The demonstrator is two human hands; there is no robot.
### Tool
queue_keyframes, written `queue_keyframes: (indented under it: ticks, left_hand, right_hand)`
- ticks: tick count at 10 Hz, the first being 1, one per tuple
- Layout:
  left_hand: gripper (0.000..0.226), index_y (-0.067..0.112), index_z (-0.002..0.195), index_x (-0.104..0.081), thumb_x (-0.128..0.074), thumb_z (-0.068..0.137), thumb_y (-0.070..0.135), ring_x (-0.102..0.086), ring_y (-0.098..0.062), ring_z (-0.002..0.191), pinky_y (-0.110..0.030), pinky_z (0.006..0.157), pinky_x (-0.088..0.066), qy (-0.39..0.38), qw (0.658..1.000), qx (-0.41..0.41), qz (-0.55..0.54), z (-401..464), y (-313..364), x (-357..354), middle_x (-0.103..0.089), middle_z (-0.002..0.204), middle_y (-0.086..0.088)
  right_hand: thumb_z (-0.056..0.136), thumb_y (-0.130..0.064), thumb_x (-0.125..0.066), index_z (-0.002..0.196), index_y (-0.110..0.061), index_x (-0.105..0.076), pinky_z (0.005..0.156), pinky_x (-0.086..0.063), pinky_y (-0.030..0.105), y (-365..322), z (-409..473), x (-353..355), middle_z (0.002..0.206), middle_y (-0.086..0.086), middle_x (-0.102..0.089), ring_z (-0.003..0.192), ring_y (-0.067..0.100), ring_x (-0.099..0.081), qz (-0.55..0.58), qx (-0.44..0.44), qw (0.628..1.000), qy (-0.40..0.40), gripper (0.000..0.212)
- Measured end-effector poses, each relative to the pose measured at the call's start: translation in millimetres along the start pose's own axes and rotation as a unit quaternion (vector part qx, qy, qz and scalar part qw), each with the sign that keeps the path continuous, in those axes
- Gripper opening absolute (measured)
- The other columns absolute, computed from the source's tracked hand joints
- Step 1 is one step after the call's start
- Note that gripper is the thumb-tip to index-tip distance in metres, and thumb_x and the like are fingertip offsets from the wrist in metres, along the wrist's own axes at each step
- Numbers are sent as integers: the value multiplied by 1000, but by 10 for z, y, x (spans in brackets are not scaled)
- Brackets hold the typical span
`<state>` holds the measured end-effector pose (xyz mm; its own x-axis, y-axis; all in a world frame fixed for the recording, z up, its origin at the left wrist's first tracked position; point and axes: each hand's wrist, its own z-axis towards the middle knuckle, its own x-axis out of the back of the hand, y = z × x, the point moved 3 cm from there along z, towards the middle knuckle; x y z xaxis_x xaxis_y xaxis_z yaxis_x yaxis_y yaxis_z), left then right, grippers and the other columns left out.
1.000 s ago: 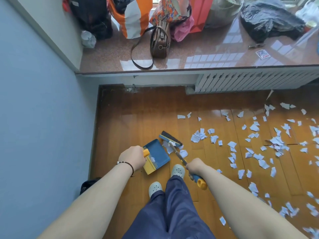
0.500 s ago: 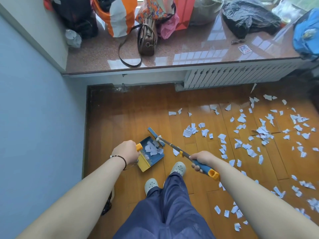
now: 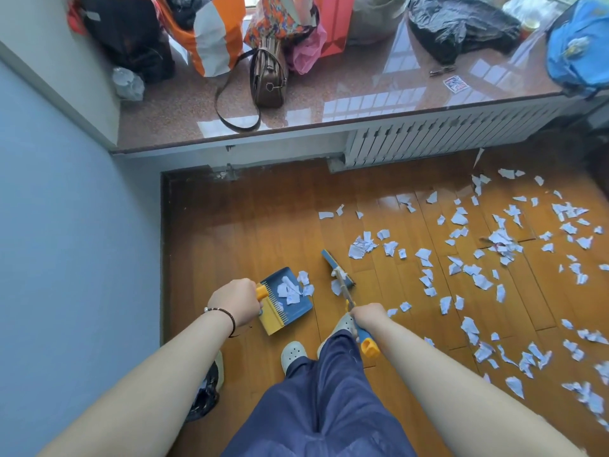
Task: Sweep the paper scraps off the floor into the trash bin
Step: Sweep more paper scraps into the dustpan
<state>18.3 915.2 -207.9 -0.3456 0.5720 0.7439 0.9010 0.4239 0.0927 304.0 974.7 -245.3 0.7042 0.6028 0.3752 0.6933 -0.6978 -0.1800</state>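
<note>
Left hand (image 3: 236,301): closed around the yellow handle of a blue dustpan (image 3: 286,300), which held several paper scraps (image 3: 289,289). Right hand (image 3: 368,316): closed around the handle of a broom (image 3: 342,282), its head on the wooden floor (image 3: 250,232) just right of the pan. More scraps lay scattered rightward. Black-lined trash bin (image 3: 207,389): under the left forearm, by the blue wall.

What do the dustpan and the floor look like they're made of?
The dustpan looks like moulded plastic: smooth matte blue with yellow comb teeth. The floor looks like varnished wood: orange-brown planks with seams and a glossy sheen reflecting window light. It could be laminate.
</note>
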Motion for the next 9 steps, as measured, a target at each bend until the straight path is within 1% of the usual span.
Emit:
queue_keyframes:
  ticks: [1,2,3,4,5,6,7,8,9]
  left_hand:
    - [17,24,91,-60,-60,97,40,-66,-18,76,-34,74,-60,-1,1000,-1,0,15,78,-20,-63,81,5]
    - [18,23,92,-60,-59,98,40,-66,-18,76,-32,71,-58,0,1000,-5,8,46,107,5,-63,81,5]
    - [20,21,89,-60,-60,96,39,-65,-18,75,-31,69,-57,-5,1000,-3,15,78,73,49,-63,79,4]
    - [23,23,84,-56,-60,97,40,-62,-15,72,-30,64,-53,-8,1000,1,15,70,-3,101,-62,79,4]
    - [21,22,88,-58,-60,98,41,-64,-16,74,-30,67,-55,-8,1000,3,9,40,-72,99,-63,80,4]
    - [20,23,91,-61,-60,98,42,-65,-14,74,-30,67,-56,-10,1000,1,0,2,-88,83,-64,80,5]
    - [20,24,88,-59,-61,98,41,-63,-14,71,-27,60,-49,-6,1000,0,2,-30,-70,73,-62,79,6]
    - [20,24,89,-59,-59,98,41,-61,-14,68,-26,56,-45,5,1000,10,3,-79,-69,67,-62,78,6]
    - [21,22,89,-61,-59,98,41,-63,-16,70,-29,62,-53,16,999,32,-10,-111,-102,69,-64,80,4]
  right_hand:
    - [94,-19,-53,67,-19,-45,53,-40,22,-2,-113,-259,70,-2,-47,57,10,-43,-28,-7,999,-37,29]
    - [96,-15,-51,83,-9,-52,40,-40,23,-41,-247,-396,68,7,-51,48,15,-45,72,-38,991,-103,15]
    - [97,-12,-50,100,-2,-52,35,-38,20,-86,-267,-384,66,13,-51,39,18,-43,123,-39,982,-137,10]
    - [98,-14,-50,95,-3,-51,35,-37,18,-140,-334,-297,68,12,-51,35,17,-43,131,-51,979,-146,11]
    - [98,-15,-49,90,-4,-50,35,-38,17,-198,-412,-178,65,12,-51,33,16,-43,128,-54,980,-139,14]
    - [98,-13,-50,94,-3,-51,35,-38,18,-246,-384,-74,63,12,-50,35,17,-43,132,-41,984,-115,11]
    - [97,-12,-49,92,-2,-52,36,-38,19,-308,-306,-38,64,13,-50,40,19,-44,131,-30,987,-92,12]
    - [96,-8,-49,92,-1,-52,38,-39,22,-372,-166,-105,64,14,-51,44,21,-45,122,-14,990,-72,9]
    - [95,-10,-51,88,-4,-54,44,-42,29,-415,-12,-209,66,11,-53,50,20,-47,73,4,996,-54,10]
